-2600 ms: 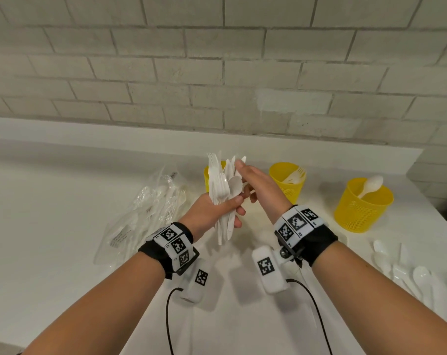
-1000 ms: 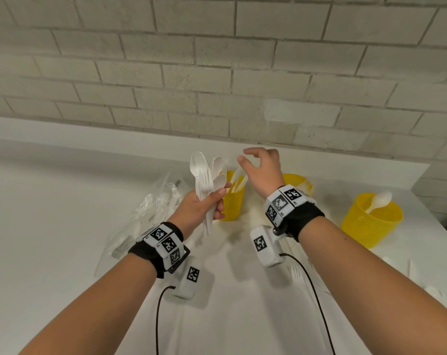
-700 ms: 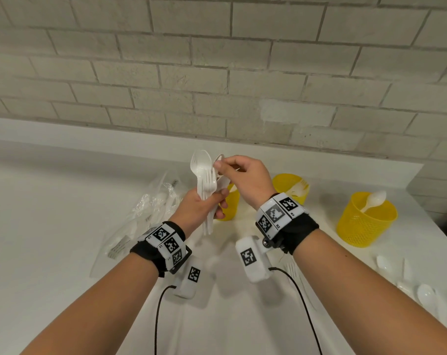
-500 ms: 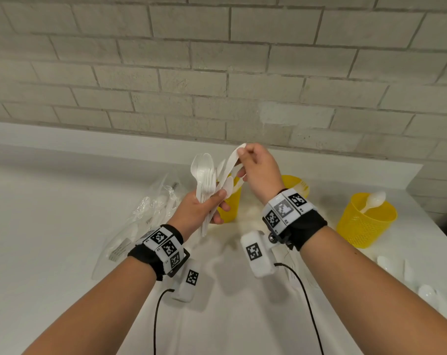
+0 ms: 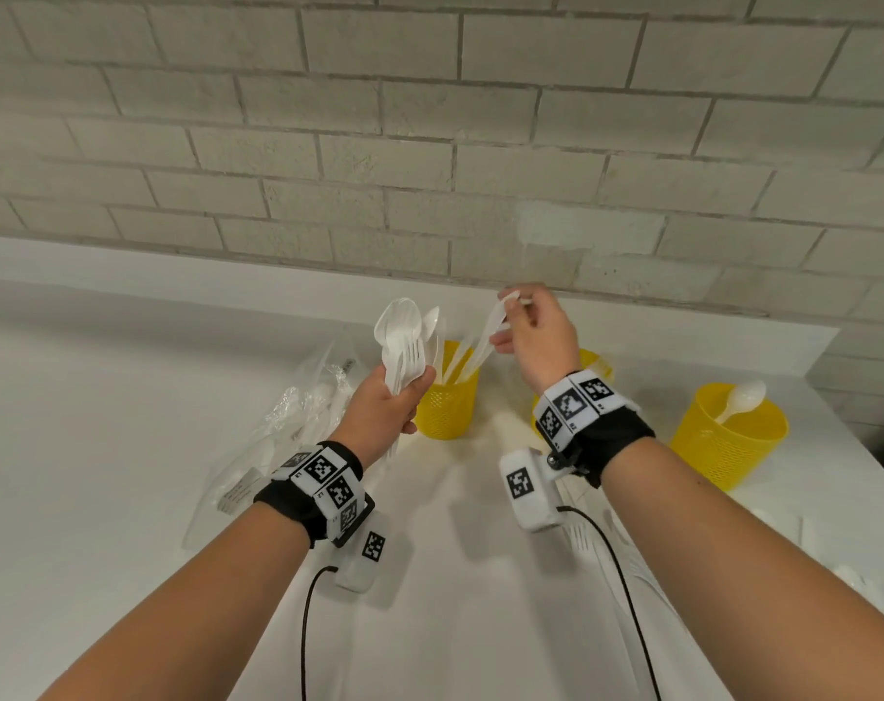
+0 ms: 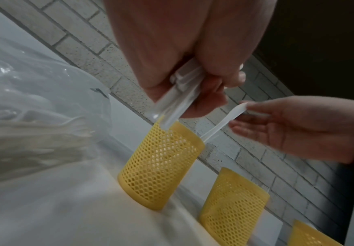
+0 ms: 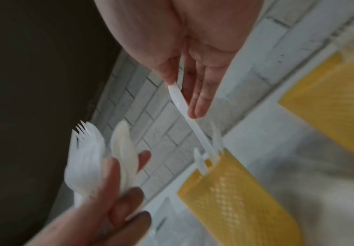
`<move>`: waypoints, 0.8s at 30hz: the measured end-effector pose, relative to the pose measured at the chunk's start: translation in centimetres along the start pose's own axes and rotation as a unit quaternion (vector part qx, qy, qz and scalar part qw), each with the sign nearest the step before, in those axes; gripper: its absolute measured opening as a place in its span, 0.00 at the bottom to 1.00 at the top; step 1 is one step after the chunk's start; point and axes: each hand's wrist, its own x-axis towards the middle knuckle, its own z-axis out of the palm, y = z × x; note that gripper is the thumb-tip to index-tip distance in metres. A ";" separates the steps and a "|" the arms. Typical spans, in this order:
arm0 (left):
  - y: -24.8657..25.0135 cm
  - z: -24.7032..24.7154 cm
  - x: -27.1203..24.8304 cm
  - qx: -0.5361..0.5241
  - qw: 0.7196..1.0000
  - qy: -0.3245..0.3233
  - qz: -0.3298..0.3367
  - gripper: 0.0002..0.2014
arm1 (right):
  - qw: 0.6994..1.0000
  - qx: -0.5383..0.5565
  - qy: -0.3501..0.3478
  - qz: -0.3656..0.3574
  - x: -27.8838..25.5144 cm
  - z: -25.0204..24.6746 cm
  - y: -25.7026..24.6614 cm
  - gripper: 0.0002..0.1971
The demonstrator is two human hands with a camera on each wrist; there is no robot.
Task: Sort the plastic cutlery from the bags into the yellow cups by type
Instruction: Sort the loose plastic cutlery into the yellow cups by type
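Knife pinched by right hand over left cup; left hand grasps bundle; bag unsorted.

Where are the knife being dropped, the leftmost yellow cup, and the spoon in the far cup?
knife (image 5: 485,336), head view, mid-blade.
leftmost yellow cup (image 5: 447,412), head view, mesh wall.
spoon (image 5: 746,396), head view, bowl.

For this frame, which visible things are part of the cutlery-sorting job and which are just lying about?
In the job:
left hand holding a cutlery bundle
right hand pinching a knife over the left yellow cup
middle yellow cup
right yellow cup with a spoon
plastic bag

Lying about:
brick wall
wrist camera cables
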 end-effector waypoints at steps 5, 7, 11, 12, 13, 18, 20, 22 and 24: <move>0.2 0.4 0.1 0.022 1.000 0.014 0.017 0.11 | 0.988 -0.143 -0.045 0.022 -1.1 0.6 2.2 0.16; 0.3 0.5 0.2 0.016 1.000 0.021 0.014 0.13 | 0.990 -0.143 -0.013 -0.006 -2.1 0.8 1.2 0.14; 0.4 1.4 0.2 0.016 0.999 0.029 0.018 0.12 | 0.996 0.042 -0.080 0.023 -4.6 1.8 -0.7 0.16; 0.4 1.6 0.2 0.020 0.999 0.032 0.015 0.13 | 0.992 0.048 -0.107 0.037 -5.1 2.2 -0.8 0.18; 0.4 1.8 0.2 0.020 0.999 0.032 0.010 0.15 | 0.990 0.041 -0.124 0.044 -5.4 2.5 -0.7 0.20; 0.4 2.1 -0.2 0.011 1.000 0.021 0.012 0.16 | 0.991 0.044 -0.113 0.061 -5.1 2.7 0.0 0.17; 0.4 2.1 -0.1 0.001 1.000 0.015 0.005 0.15 | 0.987 0.060 -0.127 0.081 -5.0 2.4 0.1 0.16; 0.2 2.1 -0.1 -0.014 1.000 -0.002 -0.007 0.16 | 0.983 0.078 -0.133 0.100 -4.8 2.2 0.1 0.14; 0.1 2.1 -0.1 -0.028 0.999 -0.015 -0.026 0.20 | 0.982 0.085 -0.123 0.113 -4.4 2.1 0.3 0.07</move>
